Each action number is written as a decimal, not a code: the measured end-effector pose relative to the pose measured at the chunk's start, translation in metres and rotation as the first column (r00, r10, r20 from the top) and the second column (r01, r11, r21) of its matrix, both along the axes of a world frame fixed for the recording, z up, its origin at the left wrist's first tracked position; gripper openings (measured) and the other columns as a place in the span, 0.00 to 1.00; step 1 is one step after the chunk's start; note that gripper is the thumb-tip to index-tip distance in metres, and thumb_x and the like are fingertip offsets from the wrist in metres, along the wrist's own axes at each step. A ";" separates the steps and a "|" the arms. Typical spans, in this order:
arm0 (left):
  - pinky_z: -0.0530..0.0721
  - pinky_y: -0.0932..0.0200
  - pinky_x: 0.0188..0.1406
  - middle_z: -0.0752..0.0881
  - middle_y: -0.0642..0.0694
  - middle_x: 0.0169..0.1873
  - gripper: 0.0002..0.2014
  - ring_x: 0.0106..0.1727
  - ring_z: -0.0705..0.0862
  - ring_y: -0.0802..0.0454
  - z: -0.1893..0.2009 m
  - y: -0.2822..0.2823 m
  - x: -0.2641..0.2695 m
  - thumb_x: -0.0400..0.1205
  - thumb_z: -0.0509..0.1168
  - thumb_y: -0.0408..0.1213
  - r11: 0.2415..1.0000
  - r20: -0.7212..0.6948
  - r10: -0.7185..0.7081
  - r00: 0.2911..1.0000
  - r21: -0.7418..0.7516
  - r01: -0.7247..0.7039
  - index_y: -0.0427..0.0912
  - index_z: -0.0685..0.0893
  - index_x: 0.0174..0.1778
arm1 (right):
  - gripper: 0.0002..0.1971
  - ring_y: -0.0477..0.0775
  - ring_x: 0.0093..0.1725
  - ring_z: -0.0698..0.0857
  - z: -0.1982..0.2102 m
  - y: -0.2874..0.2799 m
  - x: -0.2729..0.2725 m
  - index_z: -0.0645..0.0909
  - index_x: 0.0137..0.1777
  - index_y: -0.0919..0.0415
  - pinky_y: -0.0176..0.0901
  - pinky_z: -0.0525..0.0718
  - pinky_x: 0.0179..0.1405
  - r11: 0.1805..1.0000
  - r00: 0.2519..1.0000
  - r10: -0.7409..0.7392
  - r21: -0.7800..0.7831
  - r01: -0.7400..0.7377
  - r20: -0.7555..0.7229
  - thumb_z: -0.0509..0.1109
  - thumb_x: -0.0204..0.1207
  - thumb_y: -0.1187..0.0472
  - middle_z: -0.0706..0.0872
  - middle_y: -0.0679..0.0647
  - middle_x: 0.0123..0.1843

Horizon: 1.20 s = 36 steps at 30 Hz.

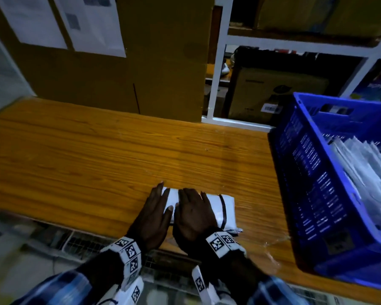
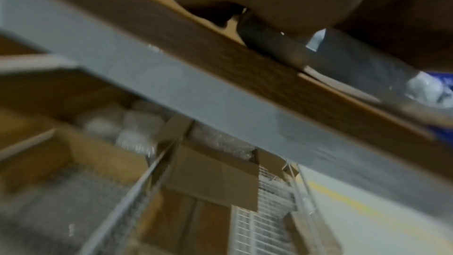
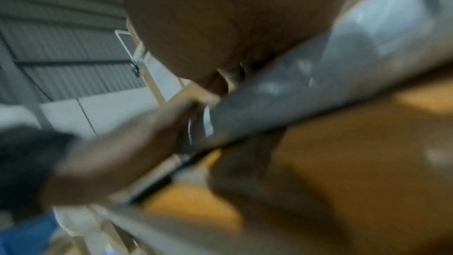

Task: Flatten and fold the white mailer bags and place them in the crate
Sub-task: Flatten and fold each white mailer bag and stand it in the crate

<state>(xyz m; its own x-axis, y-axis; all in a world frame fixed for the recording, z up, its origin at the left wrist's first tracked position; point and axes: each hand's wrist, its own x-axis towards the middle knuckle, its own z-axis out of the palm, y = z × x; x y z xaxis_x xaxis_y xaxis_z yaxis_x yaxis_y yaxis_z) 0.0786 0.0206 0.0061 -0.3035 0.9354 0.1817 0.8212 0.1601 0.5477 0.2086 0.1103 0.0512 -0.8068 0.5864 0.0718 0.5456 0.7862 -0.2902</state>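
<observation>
Both hands flat on folded mailer bag [image 1: 226,211], crate [image 1: 312,194] beside

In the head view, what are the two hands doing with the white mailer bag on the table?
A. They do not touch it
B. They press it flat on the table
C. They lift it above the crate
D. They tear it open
B: the left hand and right hand lie with straight fingers on the folded white mailer bag, which rests on the wooden table.

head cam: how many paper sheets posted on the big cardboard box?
2. Both are on the cardboard box behind the table: left sheet at its top-left, right sheet just beside it. Both are cropped by the frame's top edge; more could sit above view.
</observation>
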 end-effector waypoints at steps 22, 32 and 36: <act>0.36 0.54 0.83 0.37 0.51 0.82 0.43 0.82 0.34 0.59 0.029 0.019 -0.008 0.73 0.22 0.58 0.933 -0.128 -0.205 0.970 -0.324 0.155 0.43 0.43 0.85 | 0.34 0.62 0.80 0.69 -0.016 0.011 -0.002 0.71 0.78 0.69 0.55 0.58 0.81 0.999 0.999 -0.045 0.028 0.046 -0.019 0.41 0.79 0.51 0.70 0.66 0.80; 0.55 0.43 0.75 0.69 0.41 0.79 0.29 0.81 0.64 0.46 0.019 0.046 0.008 0.84 0.46 0.46 0.952 -0.356 -0.266 0.896 -0.241 0.187 0.37 0.71 0.79 | 0.28 0.64 0.80 0.68 -0.030 0.024 0.026 0.75 0.75 0.68 0.64 0.59 0.78 0.949 0.971 -0.239 0.207 0.239 -0.028 0.46 0.87 0.51 0.72 0.66 0.79; 0.57 0.44 0.75 0.68 0.42 0.80 0.28 0.81 0.66 0.46 0.015 0.046 0.008 0.85 0.48 0.46 0.966 -0.360 -0.237 0.902 -0.186 0.179 0.39 0.71 0.79 | 0.29 0.62 0.82 0.64 -0.031 0.023 0.025 0.72 0.78 0.65 0.63 0.55 0.79 0.950 0.970 -0.245 0.199 0.242 -0.009 0.46 0.86 0.50 0.67 0.64 0.82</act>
